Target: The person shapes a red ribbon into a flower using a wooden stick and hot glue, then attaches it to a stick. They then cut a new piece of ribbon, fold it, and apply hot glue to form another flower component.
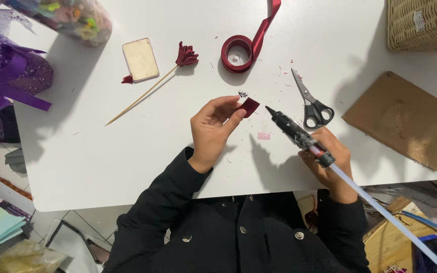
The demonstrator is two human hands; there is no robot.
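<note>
White and littered with small scraps, the tabletop (102, 167) fills most of the view, its near edge crossed by two black sleeves (168, 202); just past that edge the left hand (211, 131) is curled with thumb and forefinger pinched shut on a small dark-red ribbon piece (250, 106), held a little above the surface near the middle of the tabletop; beside it, toward the near right edge, the right hand (330, 162) is wrapped closed around a black glue gun (299, 135), its nozzle pointing at the ribbon piece and stopping just short of it, while a long clear glue stick (385, 212) juts from the back out over the near edge; a tiny pink scrap (263, 135) lies between the two hands; farther in, black-handled scissors (310, 103) lie just beyond the right hand, and a brown cardboard sheet (403, 119) rests near the right edge; to the left of the middle a wooden skewer (140, 96) tipped with a dark-red ribbon flower (186, 54) lies slantwise, next to a small cream rectangular card (140, 59); a roll of dark-red ribbon (237, 53) sits toward the far edge, its loose end trailing off; a wicker basket (421, 25) occupies the far right corner, a clear bag of coloured bits (72, 17) the far left corner, with purple glittery wrapping (8, 71) overhanging the left edge.
</note>
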